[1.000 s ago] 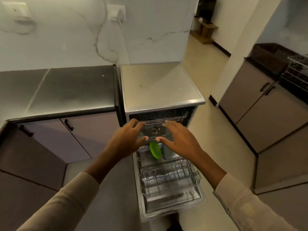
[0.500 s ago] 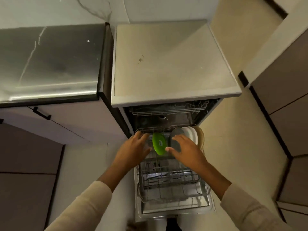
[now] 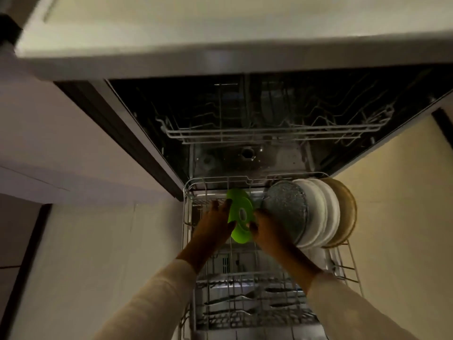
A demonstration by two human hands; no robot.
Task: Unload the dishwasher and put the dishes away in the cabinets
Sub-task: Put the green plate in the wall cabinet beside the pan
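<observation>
In the pulled-out lower rack of the dishwasher, a green plate standing on edge is flanked by the left hand and the right hand, fingers spread and touching its faces; a closed grip cannot be confirmed. The rim is best pinched from both sides and lifted straight up, clear of the tines. Green plates appear to number two, overlapped. Beside them one speckled grey plate, roughly three white plates and one tan plate are counted.
</observation>
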